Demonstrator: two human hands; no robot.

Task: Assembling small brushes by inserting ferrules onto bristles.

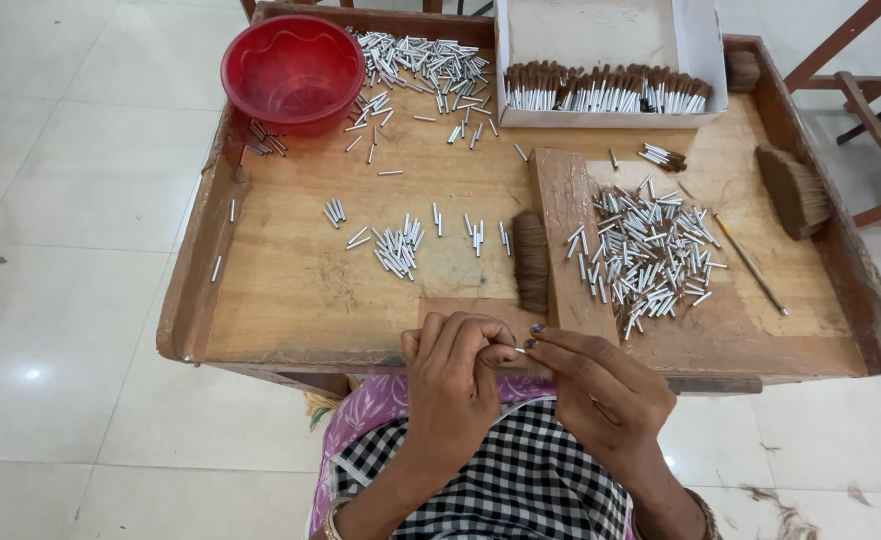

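My left hand [455, 380] and my right hand [600, 385] meet over my lap at the near edge of a wooden tray table [290, 290]. Between their fingertips is one small silver tube [517, 349], pinched from both sides. Just beyond them a bundle of brown fibre [531, 262] lies beside an upright wooden board [566, 235]. A heap of silver tubes [650, 255] lies right of the board, and smaller groups of tubes [398, 248] lie left of it.
A red plastic bowl [293, 70] stands at the far left corner beside more loose tubes [422, 62]. A white box [610, 60] at the back holds filled tubes with brown tufts. A brown brush bundle [792, 190] and a thin stick [750, 265] lie at right. Wooden chair legs [875, 110] stand beyond.
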